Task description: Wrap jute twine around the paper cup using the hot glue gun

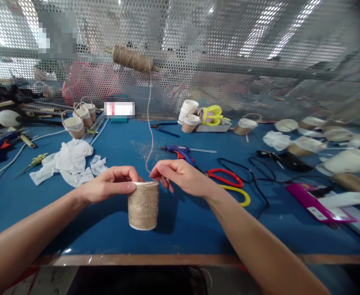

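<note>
A small cup wrapped in brown twine (143,207) is held upright over the front part of the blue table. My left hand (114,184) grips its white rim from the left, thumb on the outside. At the rim's right side, my right hand (176,174) pinches the loose twine (151,123) between thumb and fingers. That twine runs up to a brown spool (132,59) hung on the perforated metal screen. Behind my right hand lies a blue glue gun (180,151) with a clear glue stick in its back.
Scissors with red and yellow handles (226,178) lie right of my right hand, near black cables. White lace (72,159) is heaped at the left. Small handled buckets (75,128) stand further back. A purple power strip (318,203) sits on the right of the blue table (192,233).
</note>
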`<state>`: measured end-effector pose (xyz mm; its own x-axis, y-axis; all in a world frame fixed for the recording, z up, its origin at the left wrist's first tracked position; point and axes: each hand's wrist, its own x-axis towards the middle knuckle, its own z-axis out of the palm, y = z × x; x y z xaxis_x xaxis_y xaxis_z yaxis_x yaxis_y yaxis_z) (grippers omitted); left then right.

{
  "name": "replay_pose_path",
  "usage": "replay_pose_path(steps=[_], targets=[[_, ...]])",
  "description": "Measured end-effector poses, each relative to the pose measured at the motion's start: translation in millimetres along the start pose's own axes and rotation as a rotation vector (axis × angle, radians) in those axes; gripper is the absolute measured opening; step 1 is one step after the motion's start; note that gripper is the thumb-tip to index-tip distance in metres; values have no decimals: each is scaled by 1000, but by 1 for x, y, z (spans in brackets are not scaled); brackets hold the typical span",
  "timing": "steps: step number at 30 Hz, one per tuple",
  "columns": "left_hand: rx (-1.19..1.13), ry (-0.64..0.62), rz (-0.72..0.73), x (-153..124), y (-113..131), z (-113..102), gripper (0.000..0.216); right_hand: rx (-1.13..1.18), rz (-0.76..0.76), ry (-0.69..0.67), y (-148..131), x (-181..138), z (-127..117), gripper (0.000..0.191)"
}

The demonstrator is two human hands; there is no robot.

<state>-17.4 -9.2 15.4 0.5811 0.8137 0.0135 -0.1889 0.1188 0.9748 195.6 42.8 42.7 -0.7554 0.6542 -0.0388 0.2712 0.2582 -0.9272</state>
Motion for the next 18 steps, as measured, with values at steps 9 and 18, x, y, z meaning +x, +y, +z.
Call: replay_pose_path(steps=[9,18], targets=[[-41,66,0,2,-4,-2,22,-198,-80,226,-13,-21,3,20],[-69,57,-52,4,-1,0,25,-211,0,196,-15,-29,5,24]])
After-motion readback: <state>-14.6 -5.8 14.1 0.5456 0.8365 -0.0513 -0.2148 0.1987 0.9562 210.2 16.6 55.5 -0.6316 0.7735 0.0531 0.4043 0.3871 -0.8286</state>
